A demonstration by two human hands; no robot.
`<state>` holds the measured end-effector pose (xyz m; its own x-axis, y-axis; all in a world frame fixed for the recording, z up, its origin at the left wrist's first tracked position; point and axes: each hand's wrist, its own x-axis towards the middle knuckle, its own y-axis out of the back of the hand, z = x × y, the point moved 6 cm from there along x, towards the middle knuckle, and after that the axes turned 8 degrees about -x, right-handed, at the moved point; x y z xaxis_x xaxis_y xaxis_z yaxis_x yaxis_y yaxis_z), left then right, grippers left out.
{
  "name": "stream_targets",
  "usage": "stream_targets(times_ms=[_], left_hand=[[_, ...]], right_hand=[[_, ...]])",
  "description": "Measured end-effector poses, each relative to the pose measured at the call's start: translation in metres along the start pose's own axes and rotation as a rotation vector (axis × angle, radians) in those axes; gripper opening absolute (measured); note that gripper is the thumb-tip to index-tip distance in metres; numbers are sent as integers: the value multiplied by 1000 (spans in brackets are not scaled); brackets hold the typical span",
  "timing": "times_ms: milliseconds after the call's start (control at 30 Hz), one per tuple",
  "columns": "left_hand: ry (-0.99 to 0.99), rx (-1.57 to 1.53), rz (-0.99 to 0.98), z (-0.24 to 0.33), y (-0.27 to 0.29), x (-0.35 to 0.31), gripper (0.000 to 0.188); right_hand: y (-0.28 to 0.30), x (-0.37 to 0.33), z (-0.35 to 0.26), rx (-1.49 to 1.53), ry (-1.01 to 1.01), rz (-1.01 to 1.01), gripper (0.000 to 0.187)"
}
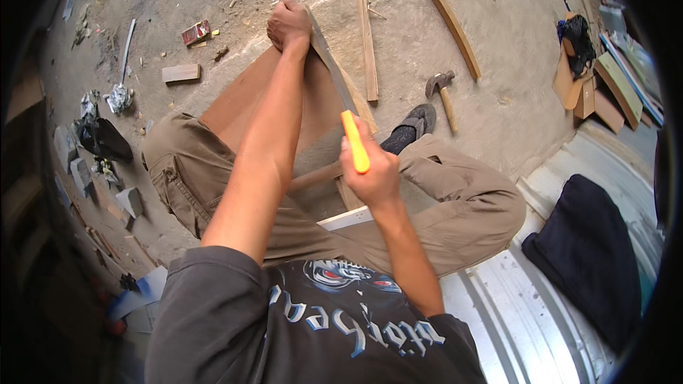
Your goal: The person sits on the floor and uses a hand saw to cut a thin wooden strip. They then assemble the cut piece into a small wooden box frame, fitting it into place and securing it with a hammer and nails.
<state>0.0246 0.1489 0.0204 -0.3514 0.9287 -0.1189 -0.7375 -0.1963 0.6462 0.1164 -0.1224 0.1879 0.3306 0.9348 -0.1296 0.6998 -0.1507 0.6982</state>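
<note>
Right hand (373, 174) wraps the handle of what looks like an orange-handled saw (351, 126), its blade along the brown board (238, 99) between the legs; left hand (290, 26) curls at the far corner, apparently steadying it, grip unclear.

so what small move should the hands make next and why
Probably shift the left hand slightly away from the long blade: it sits right beside the blade's far end, while the right hand grips the yellow-orange handle.

Dusty, littered concrete floor (523, 50)
</note>
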Motion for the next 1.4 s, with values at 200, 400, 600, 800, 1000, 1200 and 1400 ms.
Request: stream_targets(times_ms=[200, 400, 600, 800, 1000, 1200, 1400], left_hand=[[29, 25, 7, 0, 3, 5, 55], [-7, 2, 6, 3, 1, -1, 56], [15, 21, 16, 1, 6, 2, 54], [-20, -3, -8, 4, -4, -2, 53], [-44, -2, 32, -2, 3, -5, 53], [-23, -26, 26, -3, -2, -2, 54], [-82, -203, 29, 4, 10, -1, 50]], right_hand=[[42, -106, -4, -78, 12, 4, 47], [10, -19, -2, -96, 37, 16, 48], [44, -91, -14, -52, 82, 142, 43], [2, -22, -7, -138, 69, 2, 50], [29, -81, -6, -118, 145, 102, 48], [-27, 9, 5, -93, 131, 127, 49], [-26, -5, 18, -10, 150, 180, 51]])
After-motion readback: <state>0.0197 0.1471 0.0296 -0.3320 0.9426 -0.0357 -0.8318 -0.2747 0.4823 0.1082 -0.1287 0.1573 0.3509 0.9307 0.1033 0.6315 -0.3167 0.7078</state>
